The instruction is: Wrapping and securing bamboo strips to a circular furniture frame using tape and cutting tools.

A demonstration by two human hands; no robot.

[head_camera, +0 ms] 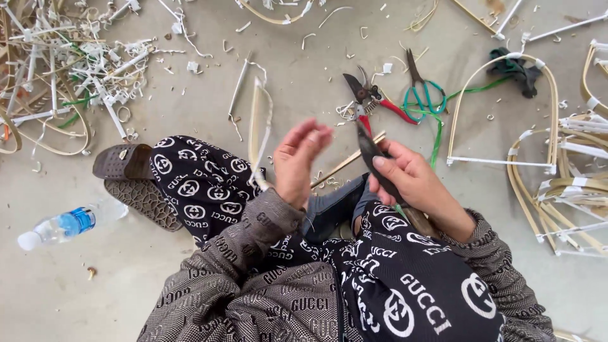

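A dark-bladed knife [380, 166] sits at frame centre, gripped in the right hand [415, 185], blade pointing up-left. The left hand [299, 159] beside it is open, holding nothing, blurred. Above lie red-handled pruning shears [373, 101] and green-handled scissors [423, 95]; a water bottle [66, 225] lies lower left.

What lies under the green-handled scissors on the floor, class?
Bare concrete floor and a strand of green strip trailing from the green-handled scissors. Red-handled pruning shears lie beside them. Anything beneath the handles is covered.
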